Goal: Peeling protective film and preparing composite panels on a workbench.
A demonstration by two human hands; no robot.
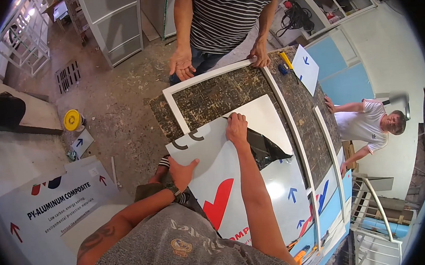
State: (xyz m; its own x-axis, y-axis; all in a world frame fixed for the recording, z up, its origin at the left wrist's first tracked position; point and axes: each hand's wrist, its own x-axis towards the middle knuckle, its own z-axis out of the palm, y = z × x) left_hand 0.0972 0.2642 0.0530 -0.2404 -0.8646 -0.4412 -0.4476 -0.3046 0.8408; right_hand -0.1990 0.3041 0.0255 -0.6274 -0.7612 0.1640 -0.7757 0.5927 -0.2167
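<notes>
**Protective film on a composite panel, part peeled**

- Location: a white protective film [226, 181] with red and blue printed marks is seen lying on a dark glossy panel [263, 151], which rests on a worn, speckled workbench [210, 95]. A white frame strip [208, 77] runs along the bench's far edge and down its right side.
- Left hand [181, 171]: laid against the film's near-left edge, fingers partly curled; whether the edge is pinched cannot be told.
- Right hand [236, 128]: closed down on the film's lifted upper edge, just where the dark panel surface is bared.
- Handling, judged: the film is taken to be thin, light and limp, likely to crease or tear if pulled at one point; it is best held along the freed edge, with both hands well apart. The panel beneath is judged stiff and easily scratched.
- Nearby: a striped-shirted person's hand [260, 55] rests on the frame strip; another person [369, 124] stands at the right.
</notes>
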